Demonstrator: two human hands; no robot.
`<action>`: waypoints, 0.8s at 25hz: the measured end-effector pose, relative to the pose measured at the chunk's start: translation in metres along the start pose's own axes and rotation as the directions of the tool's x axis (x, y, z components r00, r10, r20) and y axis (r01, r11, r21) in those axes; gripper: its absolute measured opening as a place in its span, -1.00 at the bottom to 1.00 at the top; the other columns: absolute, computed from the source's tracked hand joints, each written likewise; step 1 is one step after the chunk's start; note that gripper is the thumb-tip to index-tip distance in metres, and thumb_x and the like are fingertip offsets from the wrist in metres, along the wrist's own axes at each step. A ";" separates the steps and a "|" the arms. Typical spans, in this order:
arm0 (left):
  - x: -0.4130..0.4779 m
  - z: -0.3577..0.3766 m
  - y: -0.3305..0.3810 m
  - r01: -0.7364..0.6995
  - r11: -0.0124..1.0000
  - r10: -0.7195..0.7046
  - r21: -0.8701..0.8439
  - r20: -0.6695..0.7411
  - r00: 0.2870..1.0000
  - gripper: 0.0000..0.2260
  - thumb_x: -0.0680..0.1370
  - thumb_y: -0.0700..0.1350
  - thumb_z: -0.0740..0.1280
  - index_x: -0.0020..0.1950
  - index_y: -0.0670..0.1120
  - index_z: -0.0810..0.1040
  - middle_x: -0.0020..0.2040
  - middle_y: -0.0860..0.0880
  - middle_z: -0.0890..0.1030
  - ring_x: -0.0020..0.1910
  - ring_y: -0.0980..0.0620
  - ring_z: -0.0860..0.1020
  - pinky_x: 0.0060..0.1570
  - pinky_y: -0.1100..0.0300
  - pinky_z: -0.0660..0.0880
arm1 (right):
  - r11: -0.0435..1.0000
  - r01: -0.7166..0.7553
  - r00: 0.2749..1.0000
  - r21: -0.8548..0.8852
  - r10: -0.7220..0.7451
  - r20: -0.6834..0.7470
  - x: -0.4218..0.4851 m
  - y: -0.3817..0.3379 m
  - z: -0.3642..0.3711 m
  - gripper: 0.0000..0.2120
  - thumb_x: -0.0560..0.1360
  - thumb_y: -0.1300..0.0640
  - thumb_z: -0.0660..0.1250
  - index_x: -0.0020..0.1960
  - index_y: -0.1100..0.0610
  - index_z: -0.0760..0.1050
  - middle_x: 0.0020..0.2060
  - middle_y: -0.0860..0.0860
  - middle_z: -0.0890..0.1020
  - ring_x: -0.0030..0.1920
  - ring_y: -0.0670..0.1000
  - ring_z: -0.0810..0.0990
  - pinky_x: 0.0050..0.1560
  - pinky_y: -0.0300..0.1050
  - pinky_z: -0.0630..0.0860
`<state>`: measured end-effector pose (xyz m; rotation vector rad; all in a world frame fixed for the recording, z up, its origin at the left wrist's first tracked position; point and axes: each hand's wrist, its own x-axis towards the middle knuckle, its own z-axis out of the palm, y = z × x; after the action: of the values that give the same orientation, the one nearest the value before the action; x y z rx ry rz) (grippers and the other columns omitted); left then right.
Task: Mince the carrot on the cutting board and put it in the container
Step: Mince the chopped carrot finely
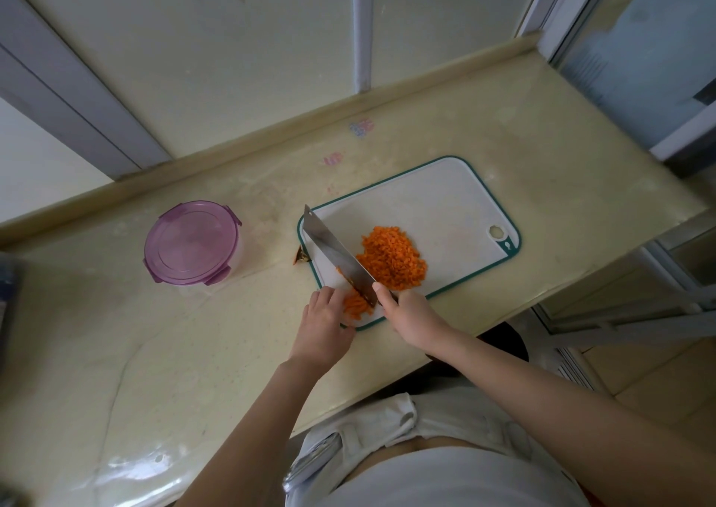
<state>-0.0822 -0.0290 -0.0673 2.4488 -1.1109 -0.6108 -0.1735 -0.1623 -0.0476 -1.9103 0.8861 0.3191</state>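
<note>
Lower centre of frame, near corner of cutting board (445, 204): carrot strips (358, 307) bunched under curled fingers of left hand (323, 322), touching blade of knife (335, 256); handle gripped by right hand (408, 313); minced pile (391, 258) just right of blade; lidded container (191, 243) at middle left. Judged best: fingertips tucked, cuts close-set

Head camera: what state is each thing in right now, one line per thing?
container: closed, lid on.
cutting board: flat on the counter.
minced carrot: heaped mid-board, not in the container.
carrot strips: not yet minced, at the board's near corner.
knife: blade down across the strips.
left hand: holds the carrot strips.
right hand: grips the knife.
</note>
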 end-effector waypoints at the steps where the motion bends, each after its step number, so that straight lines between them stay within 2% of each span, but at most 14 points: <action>1: 0.001 0.000 -0.001 0.017 1.000 -0.017 -0.019 -0.010 1.000 -0.57 0.44 -0.20 0.37 0.30 -0.08 0.40 0.13 -0.04 0.43 0.15 -0.03 0.35 0.14 0.24 0.26 | 1.000 -0.006 1.000 0.019 0.006 0.006 0.000 0.001 0.000 -0.43 0.60 -0.22 -0.01 -0.42 0.15 0.18 -0.53 0.03 0.27 -0.53 0.00 0.24 -0.37 -0.08 0.24; 6: 0.008 0.001 0.004 0.075 0.997 -0.077 -0.037 -0.076 0.994 -0.67 0.46 -0.19 0.38 0.22 -0.10 0.47 0.08 -0.06 0.48 0.09 -0.06 0.39 0.09 0.17 0.34 | 0.994 -0.050 0.999 0.102 0.049 0.018 -0.003 -0.003 -0.003 -0.48 0.60 -0.23 0.01 -0.30 0.17 0.28 -0.51 0.01 0.26 -0.56 -0.06 0.23 -0.47 -0.18 0.17; 10: 0.009 0.002 0.009 0.101 0.990 -0.114 -0.100 -0.132 0.985 -0.72 0.44 -0.17 0.40 0.12 -0.16 0.50 0.02 -0.10 0.51 0.02 -0.10 0.42 0.01 0.12 0.38 | 0.994 -0.032 0.999 0.104 0.031 0.009 -0.008 -0.007 -0.006 -0.48 0.60 -0.22 0.02 -0.37 0.12 0.24 -0.54 -0.02 0.27 -0.62 -0.13 0.22 -0.48 -0.21 0.18; 15: 0.007 0.000 0.011 0.155 0.965 -0.190 -0.213 -0.152 0.970 -0.73 0.52 -0.14 0.35 0.19 -0.16 0.48 0.08 -0.08 0.48 0.09 -0.04 0.42 0.13 0.14 0.39 | 0.990 -0.022 0.999 0.137 0.027 -0.032 -0.014 -0.011 -0.018 -0.46 0.60 -0.21 0.02 -0.36 0.17 0.28 -0.56 -0.03 0.28 -0.61 -0.13 0.23 -0.50 -0.26 0.16; 18: 0.008 0.003 0.011 0.144 0.973 -0.173 -0.180 -0.157 0.972 -0.72 0.51 -0.19 0.35 0.22 -0.18 0.52 0.06 -0.13 0.51 0.07 -0.09 0.42 0.11 0.13 0.38 | 0.988 -0.039 0.999 0.149 0.040 -0.002 -0.022 -0.008 -0.019 -0.49 0.59 -0.22 0.03 -0.31 0.17 0.29 -0.55 -0.03 0.27 -0.63 -0.13 0.21 -0.49 -0.22 0.17; 20: 0.010 0.005 0.011 0.143 0.971 -0.179 -0.191 -0.186 0.966 -0.77 0.49 -0.25 0.36 0.14 -0.18 0.60 -0.01 -0.15 0.54 0.00 -0.12 0.44 0.04 0.11 0.41 | 0.990 -0.051 0.999 0.129 0.051 0.001 -0.025 -0.005 -0.015 -0.48 0.59 -0.23 0.05 -0.33 0.16 0.27 -0.55 -0.02 0.28 -0.60 -0.10 0.25 -0.46 -0.19 0.20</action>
<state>-0.0857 -0.0441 -0.0686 2.3985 -0.7501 -0.4719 -0.1901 -0.1627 -0.0231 -1.7717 0.9359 0.2830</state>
